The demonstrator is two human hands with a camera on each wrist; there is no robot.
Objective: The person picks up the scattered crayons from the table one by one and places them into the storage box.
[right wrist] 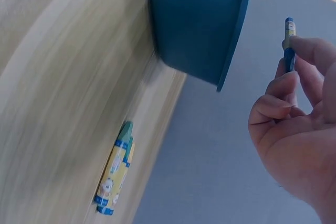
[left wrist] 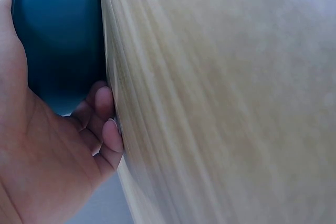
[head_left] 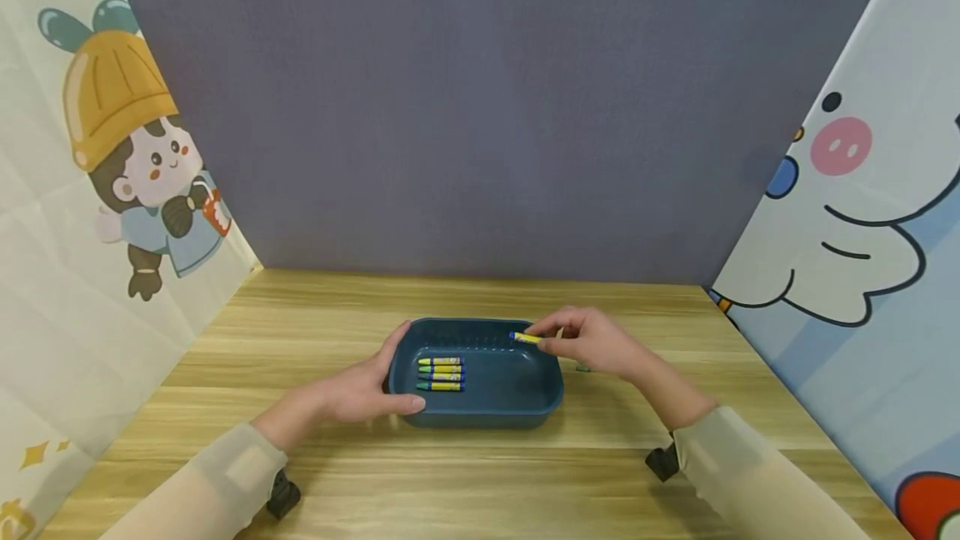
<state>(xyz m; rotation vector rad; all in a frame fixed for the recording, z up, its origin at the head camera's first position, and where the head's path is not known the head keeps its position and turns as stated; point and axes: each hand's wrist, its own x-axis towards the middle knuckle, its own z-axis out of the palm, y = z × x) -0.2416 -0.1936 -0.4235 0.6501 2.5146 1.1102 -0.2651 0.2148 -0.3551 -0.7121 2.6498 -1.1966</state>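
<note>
A dark blue rectangular plastic basin (head_left: 480, 421) sits on the table. Several crayons (head_left: 442, 387) with yellow and blue wrappers and greenish tips lie side by side on the left of its floor. My left hand (head_left: 363, 390) holds the basin's left end, thumb at the front rim; in the left wrist view its lower fingers (left wrist: 112, 135) curl beside the basin wall. Over the right back rim, my right hand (head_left: 592, 344) pinches one crayon (head_left: 524, 337) between thumb and fingertips. That crayon (right wrist: 290, 27) also shows in the right wrist view, its far end blue.
Two more crayons (right wrist: 113, 177) lie together on the table right of the basin, mostly hidden behind my right hand in the head view. The wood-grain table (head_left: 465, 482) is bounded by a grey back panel (head_left: 480, 107) and cartoon-printed side sheets.
</note>
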